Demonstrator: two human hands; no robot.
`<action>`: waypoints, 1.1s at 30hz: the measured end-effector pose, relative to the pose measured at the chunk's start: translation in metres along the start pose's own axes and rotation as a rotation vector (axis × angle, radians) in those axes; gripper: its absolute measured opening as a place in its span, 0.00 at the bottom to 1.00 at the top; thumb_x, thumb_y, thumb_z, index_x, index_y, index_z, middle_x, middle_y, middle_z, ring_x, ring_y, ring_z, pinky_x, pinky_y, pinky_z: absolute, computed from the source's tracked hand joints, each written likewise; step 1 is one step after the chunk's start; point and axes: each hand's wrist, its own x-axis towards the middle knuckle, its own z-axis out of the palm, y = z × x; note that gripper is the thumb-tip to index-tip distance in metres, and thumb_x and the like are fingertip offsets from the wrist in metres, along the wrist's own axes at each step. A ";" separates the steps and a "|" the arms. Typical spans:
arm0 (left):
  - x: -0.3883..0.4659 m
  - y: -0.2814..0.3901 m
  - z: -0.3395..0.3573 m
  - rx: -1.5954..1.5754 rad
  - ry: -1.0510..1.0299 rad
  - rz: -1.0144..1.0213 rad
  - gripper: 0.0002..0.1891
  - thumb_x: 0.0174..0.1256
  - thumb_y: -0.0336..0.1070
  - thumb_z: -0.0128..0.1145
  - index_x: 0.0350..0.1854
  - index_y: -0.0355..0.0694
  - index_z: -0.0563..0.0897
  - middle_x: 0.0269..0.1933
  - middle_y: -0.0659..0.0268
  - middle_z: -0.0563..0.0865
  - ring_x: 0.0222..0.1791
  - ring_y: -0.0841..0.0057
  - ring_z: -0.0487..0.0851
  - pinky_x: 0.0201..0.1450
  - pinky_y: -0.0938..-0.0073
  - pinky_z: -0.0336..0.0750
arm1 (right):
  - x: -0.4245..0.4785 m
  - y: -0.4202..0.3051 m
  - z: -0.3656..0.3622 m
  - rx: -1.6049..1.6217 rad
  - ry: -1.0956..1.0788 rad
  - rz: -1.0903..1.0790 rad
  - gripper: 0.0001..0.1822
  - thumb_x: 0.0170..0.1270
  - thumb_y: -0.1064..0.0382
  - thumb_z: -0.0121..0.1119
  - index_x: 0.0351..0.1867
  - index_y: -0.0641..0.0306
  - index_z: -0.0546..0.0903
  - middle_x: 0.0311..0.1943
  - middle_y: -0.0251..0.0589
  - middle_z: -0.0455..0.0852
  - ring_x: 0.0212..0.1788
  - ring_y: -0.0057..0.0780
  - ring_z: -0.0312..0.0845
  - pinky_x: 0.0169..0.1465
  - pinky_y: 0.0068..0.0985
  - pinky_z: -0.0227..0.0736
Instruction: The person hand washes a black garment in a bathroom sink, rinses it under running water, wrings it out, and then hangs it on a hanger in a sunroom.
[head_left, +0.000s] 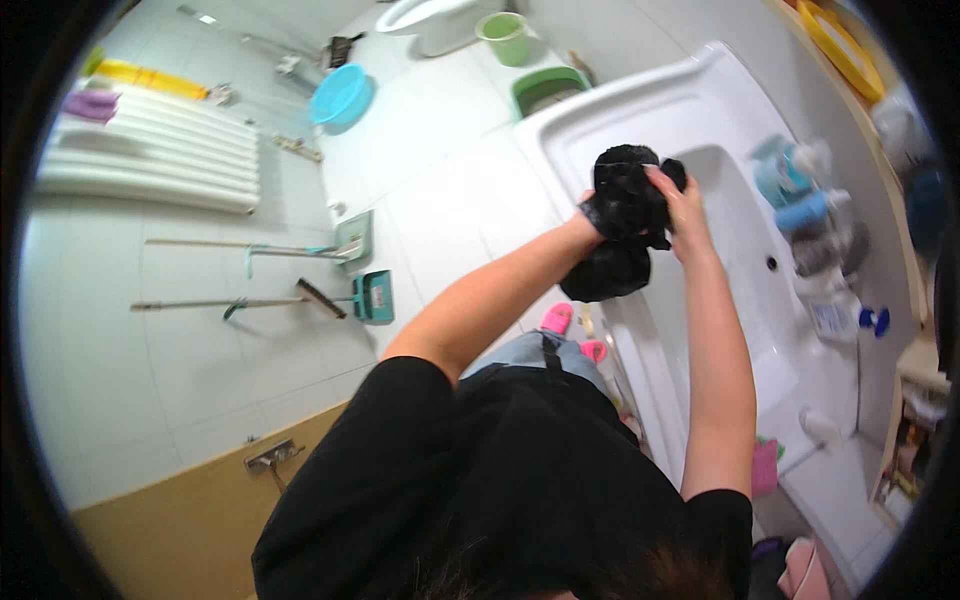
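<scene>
A bundled black cloth (626, 199), shiny as if wet, is held up over the near-left side of a white washbasin (720, 300). My right hand (684, 206) grips its right side, with fingers laid over the folds. Most of my left hand (589, 223) is hidden by the cloth, which covers it from the wrist on. A lower bulge of black fabric (607, 274) hangs beneath both hands, beside the basin's left rim. A dark round hole (772, 262) shows in the basin wall.
Along the basin's right ledge stand a pump bottle (784, 176), a blue bottle (802, 212) and a white bottle with a blue cap (832, 315). A green tub (551, 90), a green bucket (504, 37) and a blue basin (342, 96) are on the tiled floor. Dustpans (373, 296) lean left.
</scene>
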 end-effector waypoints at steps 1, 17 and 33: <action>0.004 0.018 -0.011 -0.213 0.033 -0.247 0.21 0.58 0.40 0.66 0.55 0.46 0.81 0.46 0.66 0.86 0.48 0.75 0.82 0.53 0.70 0.76 | -0.006 0.003 -0.002 -0.014 0.145 0.098 0.29 0.58 0.46 0.69 0.56 0.59 0.77 0.48 0.38 0.83 0.50 0.29 0.79 0.53 0.29 0.74; -0.007 0.045 -0.060 -0.260 0.524 -0.512 0.29 0.56 0.35 0.70 0.60 0.42 0.73 0.51 0.64 0.83 0.49 0.73 0.81 0.53 0.70 0.78 | -0.080 0.166 -0.134 -1.488 0.304 -0.013 0.24 0.64 0.60 0.57 0.58 0.73 0.74 0.61 0.59 0.72 0.64 0.53 0.67 0.66 0.41 0.64; -0.011 0.027 -0.059 -0.118 0.529 -0.462 0.35 0.50 0.37 0.75 0.61 0.41 0.71 0.52 0.64 0.82 0.50 0.71 0.80 0.54 0.69 0.78 | -0.056 0.185 -0.146 -1.514 0.396 -0.027 0.23 0.62 0.62 0.54 0.58 0.70 0.74 0.57 0.56 0.77 0.62 0.53 0.69 0.66 0.46 0.60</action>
